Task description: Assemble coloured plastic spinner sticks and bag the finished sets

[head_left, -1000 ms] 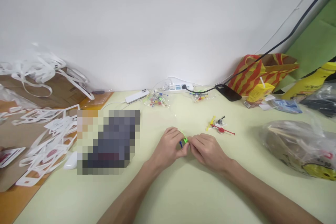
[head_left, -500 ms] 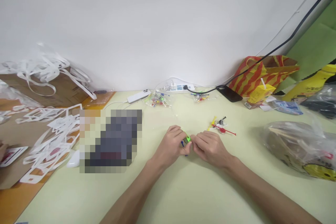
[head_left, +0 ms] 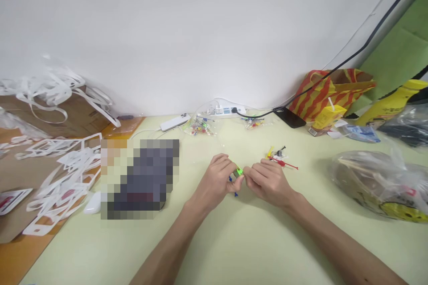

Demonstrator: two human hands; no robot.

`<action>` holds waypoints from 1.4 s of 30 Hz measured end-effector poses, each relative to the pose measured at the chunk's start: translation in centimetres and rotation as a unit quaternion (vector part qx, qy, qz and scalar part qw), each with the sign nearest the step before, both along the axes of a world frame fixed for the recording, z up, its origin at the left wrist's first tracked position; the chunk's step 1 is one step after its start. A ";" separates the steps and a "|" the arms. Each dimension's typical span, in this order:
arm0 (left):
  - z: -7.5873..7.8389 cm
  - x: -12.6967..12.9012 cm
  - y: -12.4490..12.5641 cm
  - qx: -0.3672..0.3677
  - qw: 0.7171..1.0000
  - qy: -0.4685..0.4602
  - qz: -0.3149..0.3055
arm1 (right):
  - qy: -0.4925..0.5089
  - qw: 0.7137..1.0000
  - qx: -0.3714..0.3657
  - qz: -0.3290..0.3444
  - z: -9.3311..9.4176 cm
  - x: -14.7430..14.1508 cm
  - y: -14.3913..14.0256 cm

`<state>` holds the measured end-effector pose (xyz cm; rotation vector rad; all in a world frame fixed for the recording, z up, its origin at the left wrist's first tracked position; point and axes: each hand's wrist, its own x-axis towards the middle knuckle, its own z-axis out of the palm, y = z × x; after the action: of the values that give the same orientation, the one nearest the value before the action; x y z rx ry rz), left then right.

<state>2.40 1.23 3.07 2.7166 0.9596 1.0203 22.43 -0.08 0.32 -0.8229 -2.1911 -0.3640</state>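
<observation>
Over the middle of the table, my left hand [head_left: 219,181] is closed in a pinch on a small bright green plastic piece [head_left: 240,172]. A blue plastic piece [head_left: 236,194] pokes out below the same fingers; how it joins the green one is hidden. My right hand [head_left: 269,182] is closed too, its thumb and forefinger meeting at the green piece's right end. Just beyond the right hand lie small loose plastic parts: a red one [head_left: 282,163], a yellow one [head_left: 269,151] and a black one [head_left: 281,150], with white bits among them.
Clear bags of coloured parts [head_left: 201,126] lie by a power strip [head_left: 225,110] at the wall. A white phone [head_left: 174,122] and a pixelated dark object [head_left: 143,178] are left; a black phone [head_left: 290,117], juice box [head_left: 327,119] and plastic-wrapped bundle [head_left: 374,182] are right.
The view has shifted slightly. Both hands stay together at the green piece, tilted a little differently, and the blue piece's lower end shows more clearly below the left fingers.
</observation>
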 end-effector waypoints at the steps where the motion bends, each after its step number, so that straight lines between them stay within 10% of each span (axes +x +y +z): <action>1: 0.1 0.0 0.0 -0.003 1.000 -0.001 0.000 | 0.001 1.000 0.000 -0.003 0.0 0.0 0.0; 10: -0.1 -0.2 -0.1 -0.050 0.998 -0.035 -0.009 | 0.017 1.000 -0.014 0.000 0.4 -0.1 0.3; 16: -0.9 -1.9 -0.5 -0.084 0.992 -0.090 -0.007 | 0.215 0.951 -0.034 -0.218 1.2 6.0 1.5; 23: -1.9 -1.1 -0.3 -0.031 0.998 -0.013 0.048 | 0.106 0.979 -0.159 -0.077 0.0 1.4 0.2; 42: -3.1 -1.2 -0.1 -0.071 0.991 0.077 0.083 | 0.034 0.939 -0.324 -0.107 -2.1 0.3 -0.3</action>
<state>1.23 1.12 -0.02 2.6651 1.2514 0.7400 22.70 -0.33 -1.78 -1.4094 -2.1735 0.3101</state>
